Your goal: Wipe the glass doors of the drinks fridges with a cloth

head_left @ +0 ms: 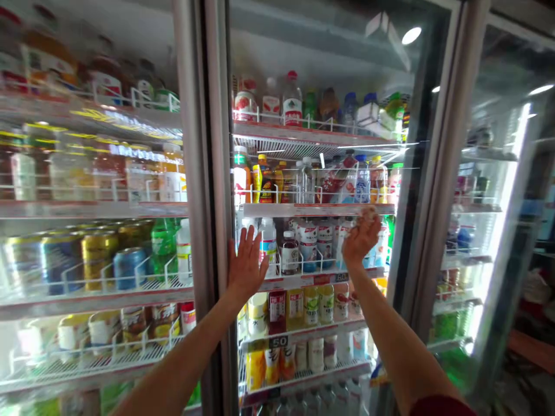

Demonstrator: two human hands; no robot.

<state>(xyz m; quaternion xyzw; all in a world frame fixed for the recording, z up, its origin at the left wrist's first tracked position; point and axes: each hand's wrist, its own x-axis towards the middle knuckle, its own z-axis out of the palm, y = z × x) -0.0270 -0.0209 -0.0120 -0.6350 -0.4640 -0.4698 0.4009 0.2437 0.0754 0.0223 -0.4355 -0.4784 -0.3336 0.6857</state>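
Note:
A glass cooler door [329, 29] stands in front of me, with shelves of drinks behind it. My left hand [247, 260] is open, fingers spread, at the door's left edge beside its metal frame [219, 173]. My right hand [359, 240] is raised at the right part of the glass, fingers curled round a pale crumpled wad like a cloth [368, 216]. Motion blur and the fingers hide much of that wad. Between my hands, a dark bottle [290, 253] and several white-labelled bottles show behind the pane.
Another cooler section with cans [99, 257] and bottles is on the left. To the right, a further glass door [498, 75] shows lit shelves. Metal uprights [448, 162] divide the doors. Price strips [321, 211] run along the shelf fronts.

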